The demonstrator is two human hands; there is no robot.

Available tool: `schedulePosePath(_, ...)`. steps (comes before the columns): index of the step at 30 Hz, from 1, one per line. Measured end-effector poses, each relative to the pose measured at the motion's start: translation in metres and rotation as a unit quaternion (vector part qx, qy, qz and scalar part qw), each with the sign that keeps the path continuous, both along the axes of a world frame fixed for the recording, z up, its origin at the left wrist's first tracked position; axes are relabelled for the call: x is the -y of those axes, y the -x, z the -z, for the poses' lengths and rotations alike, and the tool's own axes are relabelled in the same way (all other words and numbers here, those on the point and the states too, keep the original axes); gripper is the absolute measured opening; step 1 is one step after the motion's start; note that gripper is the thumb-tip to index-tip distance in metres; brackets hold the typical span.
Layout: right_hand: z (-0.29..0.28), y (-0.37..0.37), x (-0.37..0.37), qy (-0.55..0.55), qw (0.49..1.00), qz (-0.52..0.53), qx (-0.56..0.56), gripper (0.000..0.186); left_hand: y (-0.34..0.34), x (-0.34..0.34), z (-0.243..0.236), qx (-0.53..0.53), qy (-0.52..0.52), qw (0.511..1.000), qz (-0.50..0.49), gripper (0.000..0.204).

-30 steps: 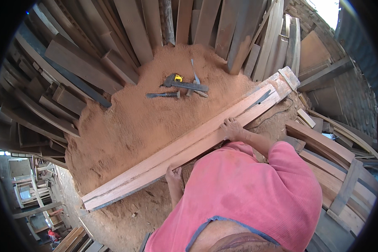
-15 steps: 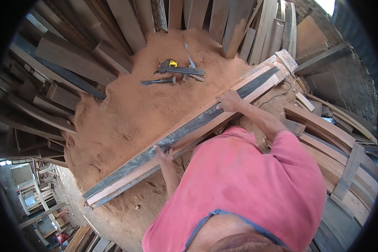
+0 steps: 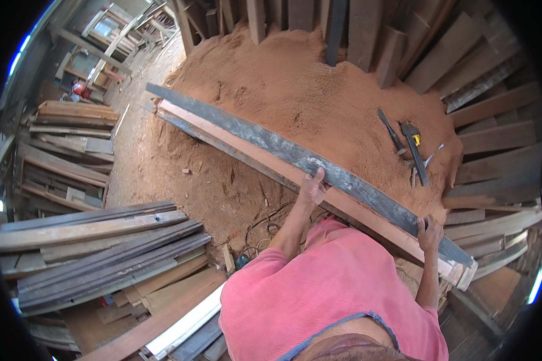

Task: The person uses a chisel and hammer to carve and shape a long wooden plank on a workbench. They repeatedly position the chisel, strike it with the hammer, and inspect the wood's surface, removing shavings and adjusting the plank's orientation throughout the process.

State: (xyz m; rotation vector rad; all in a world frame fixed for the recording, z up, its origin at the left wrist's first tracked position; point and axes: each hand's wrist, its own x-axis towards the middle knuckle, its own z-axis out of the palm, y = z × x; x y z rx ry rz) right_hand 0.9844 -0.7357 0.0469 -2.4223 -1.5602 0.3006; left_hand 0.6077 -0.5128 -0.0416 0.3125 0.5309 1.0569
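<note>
A long weathered grey board (image 3: pixel 259 144) with pale mottling lies tilted along a pinkish timber beam (image 3: pixel 211 126). My left hand (image 3: pixel 313 188) grips the grey board near its middle, thumb over the face. My right hand (image 3: pixel 430 233) holds the same board toward its right end, fingers curled over the edge. Beyond them, on a mound of reddish sawdust (image 3: pixel 253 72), rest a chisel-like tool (image 3: pixel 391 131), a dark flat metal tool (image 3: pixel 421 165), a yellow tape measure (image 3: pixel 416 139) and a thin blade (image 3: pixel 435 153).
Upright boards (image 3: pixel 364 30) and more planks (image 3: pixel 500 144) ring the mound. Stacked lumber (image 3: pixel 96 240) fills the lower left, more piles (image 3: pixel 75 138) stand behind. A cord (image 3: pixel 271 216) lies below the beam. A walkway (image 3: pixel 138 138) leads toward wooden frames (image 3: pixel 102 42) at the upper left.
The view has swung round, so the beam now slopes down to the right. The grey face has turned up where pale wood showed at first, and both hands have shifted along the board.
</note>
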Motion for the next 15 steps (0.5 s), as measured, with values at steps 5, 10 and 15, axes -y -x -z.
schedulePosePath(5,0.039,-0.016,0.011,-0.05,0.987,-0.081,-0.131,0.034,-0.006,-0.003,-0.028,0.062,0.019,0.998,-0.018,0.04)
schedulePosePath(10,0.038,0.023,-0.005,-0.1,0.982,-0.053,-0.151,0.035,-0.005,-0.041,-0.077,0.166,-0.049,0.984,-0.049,0.051)
schedulePosePath(15,0.028,0.026,-0.016,-0.113,0.984,-0.035,-0.135,0.04,-0.01,-0.068,-0.084,0.185,-0.084,0.979,-0.016,0.057)
